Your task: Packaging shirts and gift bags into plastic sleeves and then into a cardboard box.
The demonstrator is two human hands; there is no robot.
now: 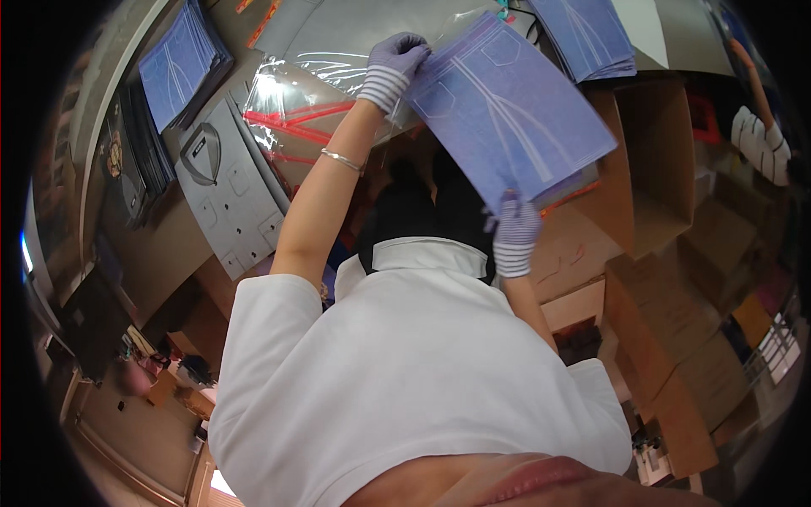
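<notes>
A flat blue sheet printed like denim trousers, with pockets and pale seams (515, 110), is held up at a slant before my body. My left hand (399, 63), in a lilac glove with a striped cuff, pinches near its upper left corner. Gloved the same way, my right hand (516, 228) grips its lower edge, the fingers partly behind it. Clear plastic sleeves with red strips (291, 118) lie on the table beside my left wrist. A further sheet edge with an orange strip (570, 196) shows below the blue sheet.
Similar blue sheets are stacked at the far left (179, 72) and far right (583, 38). Grey sheets printed like shirts (228, 186) lie at left, beside a dark stack (139, 160). An open cardboard box (655, 160) stands at right. Another person's arm (756, 93) shows beyond it.
</notes>
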